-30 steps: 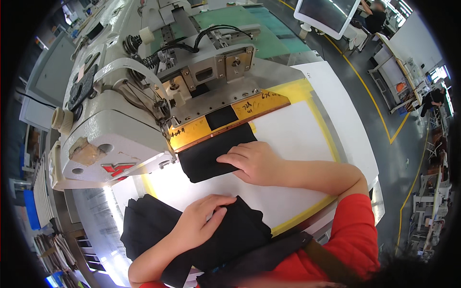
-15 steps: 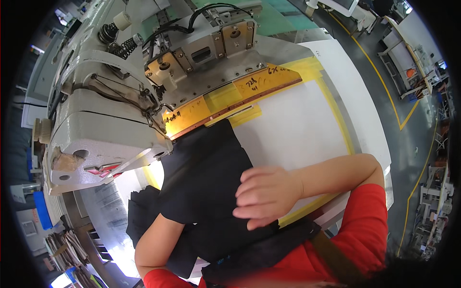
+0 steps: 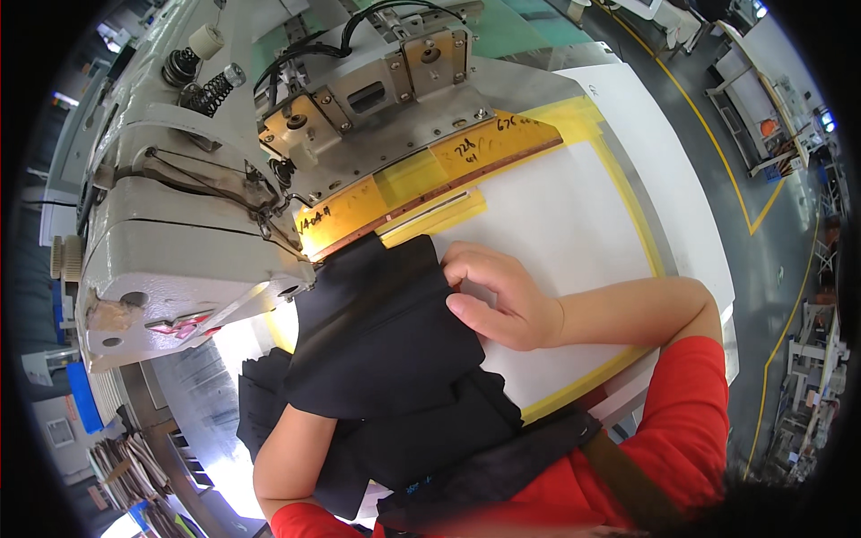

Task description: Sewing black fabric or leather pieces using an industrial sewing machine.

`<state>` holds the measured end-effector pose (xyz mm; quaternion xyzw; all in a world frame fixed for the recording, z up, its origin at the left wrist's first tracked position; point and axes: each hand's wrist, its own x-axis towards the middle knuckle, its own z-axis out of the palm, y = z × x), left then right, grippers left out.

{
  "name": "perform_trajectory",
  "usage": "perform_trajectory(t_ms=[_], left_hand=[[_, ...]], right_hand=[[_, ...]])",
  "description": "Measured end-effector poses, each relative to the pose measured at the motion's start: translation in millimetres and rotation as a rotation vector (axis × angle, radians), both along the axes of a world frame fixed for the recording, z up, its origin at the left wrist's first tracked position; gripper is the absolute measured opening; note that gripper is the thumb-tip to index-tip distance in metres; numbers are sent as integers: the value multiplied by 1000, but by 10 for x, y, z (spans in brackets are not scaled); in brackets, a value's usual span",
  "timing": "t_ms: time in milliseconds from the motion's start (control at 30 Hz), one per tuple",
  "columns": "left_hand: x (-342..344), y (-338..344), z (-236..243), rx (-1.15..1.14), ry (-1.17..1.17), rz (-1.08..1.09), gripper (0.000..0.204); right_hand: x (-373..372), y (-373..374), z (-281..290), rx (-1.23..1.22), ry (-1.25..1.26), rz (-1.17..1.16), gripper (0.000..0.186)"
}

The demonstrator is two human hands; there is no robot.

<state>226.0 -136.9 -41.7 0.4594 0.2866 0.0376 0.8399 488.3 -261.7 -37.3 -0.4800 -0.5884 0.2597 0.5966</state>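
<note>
Legend: foreground, lower centre, a black cloth pile [image 3: 448, 421]. Mid-frame, a black fabric panel [image 3: 386, 332] hides the left hand; its fingers cannot be judged. The right hand [image 3: 522, 298], thumb and forefinger parted, lies at the panel's right edge. The panel's upper edge points to the yellow clamp plate [image 3: 429, 177]; long axis uncertain. Probable step: presenting cloth to the sewing machine [image 3: 179, 255]; squaring should follow.

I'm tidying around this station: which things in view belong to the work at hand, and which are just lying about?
Seemingly in use:
- black cloth piece, right hand at its edge
- black cloth pile partly under it
- sewing machine
- yellow plate

Seemingly just lying about:
- blue object, left
- stacked sheets, lower left
- orange object, far right
</note>
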Motion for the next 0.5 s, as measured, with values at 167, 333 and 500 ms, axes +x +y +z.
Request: perform_trajectory(t_ms=[167,333,500], left_hand=[[-109,150,-14,-35,-17,45,39],[-82,215,-25,-69,-29,101,40],[-72,246,23,-93,-33,168,40]], right_hand=[[-7,-20,3,-47,20,4,13],[3,-24,-31,-66,53,25,13],[-20,-25,0,-120,158,58,14]])
